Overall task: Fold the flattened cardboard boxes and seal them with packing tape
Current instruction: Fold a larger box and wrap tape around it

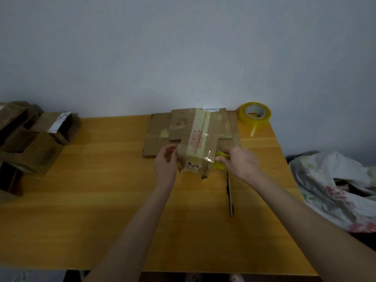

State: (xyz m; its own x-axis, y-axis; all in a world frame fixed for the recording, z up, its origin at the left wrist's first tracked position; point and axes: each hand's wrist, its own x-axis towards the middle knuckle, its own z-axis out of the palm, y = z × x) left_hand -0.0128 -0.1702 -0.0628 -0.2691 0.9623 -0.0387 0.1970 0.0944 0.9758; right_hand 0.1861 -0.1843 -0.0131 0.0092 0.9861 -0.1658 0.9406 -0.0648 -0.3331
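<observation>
Both my bare forearms reach out over the yellow-orange wooden table (pixel 101 200), where a slim dark tool (pixel 230 194), knife or pen I cannot tell, lies just under my right wrist. My left hand (pixel 165 161) has its fingers curled, pinching the left near corner of a small brown cardboard box (pixel 198 147) that sits mid-table with clear tape along its top. My right hand (pixel 238 161) grips a small yellow roll of packing tape (pixel 220 159) against the box's right near corner. To the right lies a crumpled floral cloth (pixel 335 190); at the left edge, folded brown cardboard boxes (pixel 30 143) are heaped. Behind the box lie flattened brown cardboard sheets (pixel 158 137), and a large clear-yellow roll of packing tape (pixel 254 113) stands by the pale wall (pixel 183 47).
</observation>
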